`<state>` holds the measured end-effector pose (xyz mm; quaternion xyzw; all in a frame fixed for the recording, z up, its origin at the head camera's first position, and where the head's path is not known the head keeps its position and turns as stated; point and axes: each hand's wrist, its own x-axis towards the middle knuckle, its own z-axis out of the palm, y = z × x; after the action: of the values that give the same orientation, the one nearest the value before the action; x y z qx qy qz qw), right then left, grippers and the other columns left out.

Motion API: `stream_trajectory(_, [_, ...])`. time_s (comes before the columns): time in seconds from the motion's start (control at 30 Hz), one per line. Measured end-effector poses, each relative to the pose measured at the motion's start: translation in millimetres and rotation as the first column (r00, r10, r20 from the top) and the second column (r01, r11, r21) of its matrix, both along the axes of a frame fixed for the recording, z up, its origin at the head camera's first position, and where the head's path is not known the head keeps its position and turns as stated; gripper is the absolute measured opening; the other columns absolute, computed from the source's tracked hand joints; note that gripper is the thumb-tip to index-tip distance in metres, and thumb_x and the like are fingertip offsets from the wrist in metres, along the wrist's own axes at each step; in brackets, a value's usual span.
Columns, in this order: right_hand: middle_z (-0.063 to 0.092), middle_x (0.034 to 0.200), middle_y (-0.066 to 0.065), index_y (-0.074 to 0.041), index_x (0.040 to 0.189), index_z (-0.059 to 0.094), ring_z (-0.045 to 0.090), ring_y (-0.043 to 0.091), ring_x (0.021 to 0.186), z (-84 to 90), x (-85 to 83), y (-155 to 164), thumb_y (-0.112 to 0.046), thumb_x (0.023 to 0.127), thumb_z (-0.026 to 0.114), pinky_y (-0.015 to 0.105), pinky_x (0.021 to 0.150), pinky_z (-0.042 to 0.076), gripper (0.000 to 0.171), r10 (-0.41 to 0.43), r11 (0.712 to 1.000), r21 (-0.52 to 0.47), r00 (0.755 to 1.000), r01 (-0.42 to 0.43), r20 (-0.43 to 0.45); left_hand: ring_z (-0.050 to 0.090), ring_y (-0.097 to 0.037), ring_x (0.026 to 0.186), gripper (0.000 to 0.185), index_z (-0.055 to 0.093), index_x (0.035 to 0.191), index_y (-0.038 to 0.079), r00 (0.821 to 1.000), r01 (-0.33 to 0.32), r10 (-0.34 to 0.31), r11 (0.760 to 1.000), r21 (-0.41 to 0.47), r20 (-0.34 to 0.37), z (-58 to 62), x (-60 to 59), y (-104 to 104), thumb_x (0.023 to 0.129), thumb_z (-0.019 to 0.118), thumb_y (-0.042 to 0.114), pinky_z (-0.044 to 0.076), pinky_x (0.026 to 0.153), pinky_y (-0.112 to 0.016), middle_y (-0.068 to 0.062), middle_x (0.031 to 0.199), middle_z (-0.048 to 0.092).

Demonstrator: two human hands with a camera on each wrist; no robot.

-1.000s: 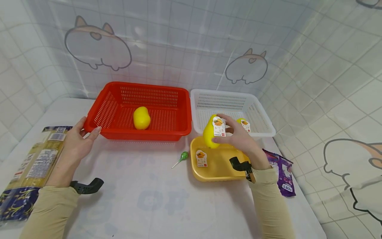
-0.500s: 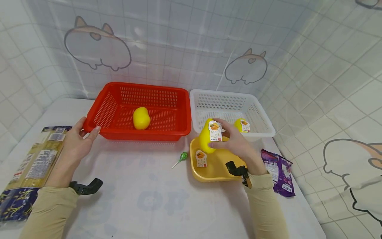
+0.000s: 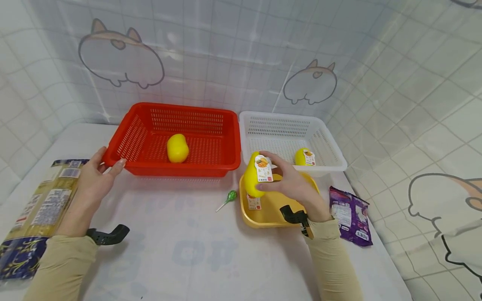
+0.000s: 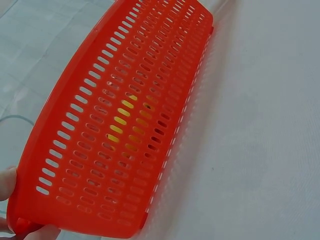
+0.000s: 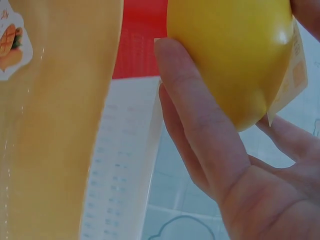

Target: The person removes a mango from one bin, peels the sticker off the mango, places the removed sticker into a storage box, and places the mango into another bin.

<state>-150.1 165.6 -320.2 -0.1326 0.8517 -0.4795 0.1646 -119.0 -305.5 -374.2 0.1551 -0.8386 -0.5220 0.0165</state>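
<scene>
My right hand (image 3: 295, 182) holds a yellow mango (image 3: 250, 179) with a white fruit-picture label above the left part of the yellow tub (image 3: 288, 209). In the right wrist view, fingers wrap the side of the mango and the label sticks out behind it. My left hand (image 3: 94, 177) grips the near left corner of the red plastic basket (image 3: 180, 171). Its fingertips show at that corner in the left wrist view. Inside the red basket lies another mango (image 3: 178, 148), with no label showing. A labelled mango (image 3: 300, 157) rests in the white basket (image 3: 293, 169).
A loose mango label (image 3: 254, 203) lies in the tub, partly covered by the held mango. Left of the tub is a green lollipop (image 3: 231, 195). A purple snack bag (image 3: 350, 217) lies at the right, and a long pasta packet (image 3: 52, 200) beside the left forearm.
My right hand has carried the mango left and a little toward me, uncovering more of the mango in the white basket. The left hand has stayed at the red basket's corner.
</scene>
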Motion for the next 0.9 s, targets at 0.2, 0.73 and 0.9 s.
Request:
stream_trajectory(0.2, [0.056,0.134,-0.004,-0.050,0.146,0.039,0.055,0.025,0.119,0.4,3.8,-10,-0.026,0.079,0.086,0.040,0.096,0.056,0.085,0.016,1.000,0.024,1.000,-0.017,0.011,0.024,-0.041,0.148,0.087,-0.003,0.161,0.018,1.000,-0.021,0.021,1.000,0.009,0.002,-1.3,-1.6,0,0.100,0.050,0.050,0.043,0.103,-0.021,-0.016,0.167,0.009])
stream_trajectory(0.73, [0.053,0.131,-0.003,-0.045,0.147,0.040,0.053,0.025,0.114,-10.9,20.4,-43,-0.021,0.078,0.086,0.033,0.089,0.058,0.087,0.146,0.989,-0.031,0.988,-0.144,0.049,0.019,-0.052,0.145,0.076,0.009,0.160,0.004,0.981,-0.070,0.008,0.946,-0.317,-0.193,6.6,6.8,19,0.101,0.049,0.030,0.024,0.112,-0.073,-0.028,0.162,0.013])
stream_trajectory(0.9, [0.053,0.128,0.000,-0.041,0.147,0.042,0.053,0.027,0.112,-14.7,22.6,-55,-0.019,0.078,0.086,0.033,0.084,0.058,0.085,0.187,0.982,-0.048,0.982,-0.185,0.035,0.020,-0.050,0.146,0.074,0.011,0.160,0.005,0.976,-0.080,0.004,0.936,-0.343,-0.218,11.5,9.4,26,0.101,0.049,0.028,0.024,0.112,-0.073,-0.027,0.162,0.015])
